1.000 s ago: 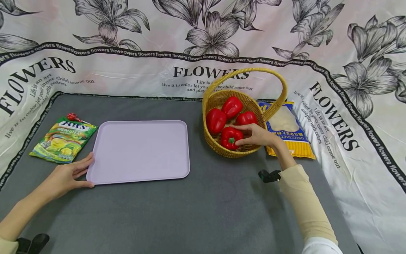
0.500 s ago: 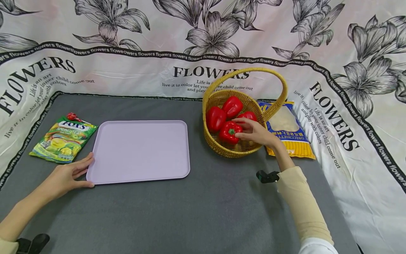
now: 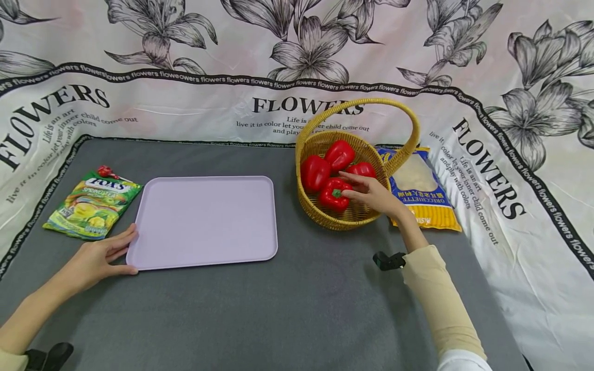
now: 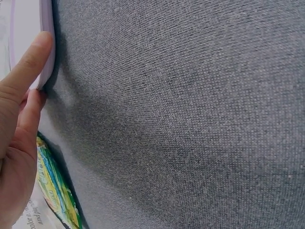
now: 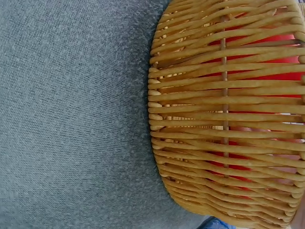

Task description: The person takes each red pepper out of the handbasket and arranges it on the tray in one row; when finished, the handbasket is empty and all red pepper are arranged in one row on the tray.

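Observation:
My left hand [image 3: 95, 260] touches the near left corner of a pale lilac tray [image 3: 204, 221], its thumb along the front edge and its fingers at the left side. In the left wrist view, the thumb [image 4: 33, 62] lies straight against the tray's rim. Reaching into a yellow wicker basket [image 3: 320, 219], my right hand [image 3: 376, 196] pinches a red bell pepper [image 3: 333, 201] with its green stem end showing. Several more red bell peppers [image 3: 315, 174] lie beside it. The basket's woven wall [image 5: 224, 109] mostly hides the right fingers in the right wrist view.
Left of the tray lies a green and yellow bag [image 3: 95, 203] of sweets. Behind the basket's right side is a blue and yellow pasta bag [image 3: 424, 196]. The basket's tall handle [image 3: 413, 129] arches over it. A grey cloth [image 3: 241, 319] covers the table.
Within the basket, my right hand has shifted slightly up and left, and the bell pepper at its fingers moved the same way. My left hand and the tray have stayed put.

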Motion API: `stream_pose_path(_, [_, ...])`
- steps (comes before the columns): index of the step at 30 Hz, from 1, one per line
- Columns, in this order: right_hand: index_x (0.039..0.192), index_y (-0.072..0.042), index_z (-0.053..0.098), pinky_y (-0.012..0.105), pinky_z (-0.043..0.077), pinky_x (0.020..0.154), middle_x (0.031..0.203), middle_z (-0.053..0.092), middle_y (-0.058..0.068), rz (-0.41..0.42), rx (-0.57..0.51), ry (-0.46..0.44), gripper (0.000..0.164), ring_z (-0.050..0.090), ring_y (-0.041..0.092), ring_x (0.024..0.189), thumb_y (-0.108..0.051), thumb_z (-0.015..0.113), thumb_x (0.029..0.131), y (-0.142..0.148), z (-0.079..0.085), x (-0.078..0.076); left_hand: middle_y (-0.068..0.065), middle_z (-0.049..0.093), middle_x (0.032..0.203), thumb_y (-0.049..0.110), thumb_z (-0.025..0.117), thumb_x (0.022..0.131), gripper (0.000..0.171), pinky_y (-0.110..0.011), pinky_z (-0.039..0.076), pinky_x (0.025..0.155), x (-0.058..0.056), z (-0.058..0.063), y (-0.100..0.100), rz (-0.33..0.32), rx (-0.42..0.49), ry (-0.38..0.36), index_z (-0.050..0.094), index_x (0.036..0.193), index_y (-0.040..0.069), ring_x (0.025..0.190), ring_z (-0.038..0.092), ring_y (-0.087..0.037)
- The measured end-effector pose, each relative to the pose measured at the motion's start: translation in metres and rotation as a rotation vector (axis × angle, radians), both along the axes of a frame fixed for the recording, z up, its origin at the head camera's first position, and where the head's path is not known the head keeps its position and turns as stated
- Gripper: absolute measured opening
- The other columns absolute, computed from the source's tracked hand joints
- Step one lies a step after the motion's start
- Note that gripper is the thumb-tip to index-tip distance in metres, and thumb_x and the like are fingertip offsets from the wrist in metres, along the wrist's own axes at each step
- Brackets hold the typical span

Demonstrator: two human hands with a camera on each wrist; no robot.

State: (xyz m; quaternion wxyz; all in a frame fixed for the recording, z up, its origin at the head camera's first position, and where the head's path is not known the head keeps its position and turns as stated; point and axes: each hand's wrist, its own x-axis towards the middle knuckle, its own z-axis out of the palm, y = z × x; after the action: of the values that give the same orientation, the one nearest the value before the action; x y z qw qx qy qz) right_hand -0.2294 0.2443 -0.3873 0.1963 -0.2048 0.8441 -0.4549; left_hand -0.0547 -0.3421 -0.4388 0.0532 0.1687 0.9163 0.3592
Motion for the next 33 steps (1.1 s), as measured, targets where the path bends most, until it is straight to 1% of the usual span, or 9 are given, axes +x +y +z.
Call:
stream_pose_path(4, [0.136,-0.003,0.047,0.053,0.053,0.08,0.137,0.049,0.018,-0.099,-0.106,-0.007,0.044,0.059,0.029,0.111,-0.016,0.059,0.096,-0.001,0.0,0.0,-0.039,0.034,0.137,0.008,0.086,0.062,0.085,0.003,0.038,0.077,0.001,0.0,-0.001,0.005,-0.008,0.001,0.044,0.13,-0.02,0.104,0.032,0.027])
stream_pose_path(7, [0.133,-0.003,0.053,0.052,0.054,0.076,0.133,0.051,0.018,-0.122,-0.107,0.033,0.038,0.06,0.028,0.109,-0.016,0.056,0.098,0.0,0.0,0.001,-0.039,0.033,0.138,0.007,0.086,0.062,0.084,0.003,0.038,0.078,0.0,-0.001,-0.001,0.005,-0.009,0.004,0.044,0.13,-0.02,0.104,0.032,0.027])
stream_pose_path(9, [0.134,-0.004,0.054,0.051,0.054,0.077,0.135,0.05,0.017,-0.114,-0.106,0.026,0.038,0.059,0.029,0.111,-0.018,0.054,0.099,0.001,0.0,0.002,-0.04,0.033,0.138,0.007,0.086,0.062,0.084,0.003,0.038,0.078,0.001,-0.001,-0.001,0.004,-0.009,0.005,0.043,0.13,-0.02,0.104,0.031,0.027])
stream_pose_path(14, [0.14,-0.002,0.048,0.052,0.049,0.087,0.143,0.045,0.017,-0.041,-0.102,-0.071,0.044,0.053,0.033,0.12,-0.024,0.051,0.101,0.002,0.003,0.003,-0.04,0.033,0.137,0.006,0.085,0.063,0.083,0.003,0.038,0.078,0.002,-0.001,0.0,-0.001,-0.002,0.006,0.043,0.13,-0.02,0.105,0.032,0.027])
stream_pose_path(19, [0.144,-0.002,0.042,0.032,0.049,0.094,0.146,0.041,0.02,0.066,-0.093,-0.08,0.053,0.04,0.036,0.131,-0.016,0.06,0.096,0.005,0.005,0.001,-0.041,0.033,0.137,0.005,0.085,0.063,0.083,0.003,0.037,0.079,0.002,-0.002,0.0,-0.001,0.017,0.002,0.043,0.129,-0.021,0.105,0.032,0.027])
stream_pose_path(21, [0.144,-0.003,0.041,0.029,0.047,0.096,0.148,0.038,0.021,0.099,-0.101,-0.07,0.057,0.035,0.037,0.134,-0.012,0.064,0.093,0.006,0.005,0.001,-0.04,0.033,0.137,0.005,0.085,0.063,0.083,0.003,0.037,0.079,0.002,-0.002,0.0,-0.003,0.017,0.006,0.043,0.129,-0.021,0.105,0.032,0.027])
stream_pose_path(26, [0.142,0.001,0.043,0.043,0.041,0.102,0.147,0.042,0.015,0.124,-0.15,-0.065,0.061,0.036,0.038,0.133,-0.005,0.069,0.088,0.013,0.006,0.002,-0.04,0.032,0.138,0.006,0.085,0.064,0.084,0.002,0.038,0.08,0.003,-0.004,0.0,-0.006,0.025,0.005,0.041,0.131,-0.02,0.106,0.033,0.026])
stream_pose_path(30, [0.134,0.008,0.049,0.041,0.042,0.1,0.145,0.043,0.017,0.131,-0.194,-0.09,0.054,0.044,0.028,0.13,0.0,0.07,0.085,0.018,0.006,0.005,-0.04,0.031,0.138,0.006,0.085,0.064,0.084,0.002,0.038,0.08,0.002,-0.004,0.0,-0.005,0.028,-0.001,0.041,0.131,-0.02,0.107,0.033,0.026])
stream_pose_path(33, [0.134,0.005,0.051,0.042,0.043,0.1,0.145,0.044,0.018,0.154,-0.166,-0.109,0.053,0.05,0.021,0.126,-0.001,0.071,0.085,0.018,0.006,0.005,-0.04,0.032,0.138,0.005,0.085,0.063,0.083,0.002,0.038,0.079,0.002,-0.003,0.0,-0.003,0.023,0.008,0.042,0.13,-0.021,0.106,0.032,0.027])
